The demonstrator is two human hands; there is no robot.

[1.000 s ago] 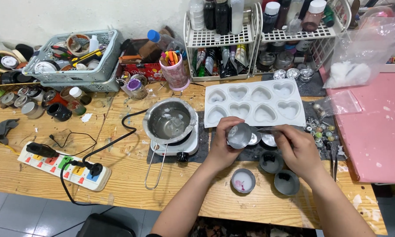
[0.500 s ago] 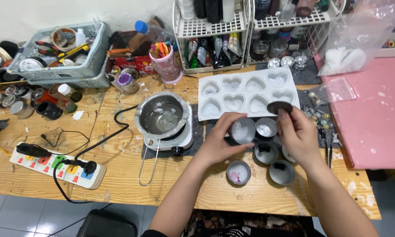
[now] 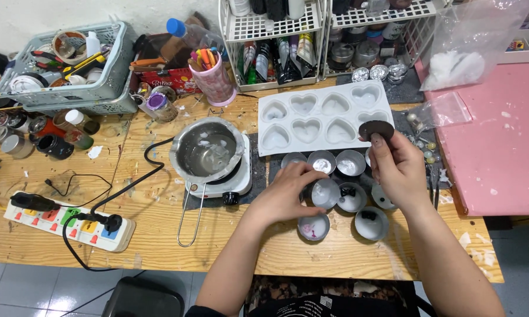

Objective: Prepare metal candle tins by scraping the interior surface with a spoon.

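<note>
- Clutter rings the work: a white heart mould just above the tins, a metal pot on a small hotplate left of centre, a grey basket at upper left.
- Left hand reaches in from below, fingers curled over a small round tin, gripping its rim.
- Right hand is raised, pinching a dark round lid above the other tins, right of centre on the table.

A worn wooden table stands against a white wall, grey tiled floor below, lit evenly.
</note>
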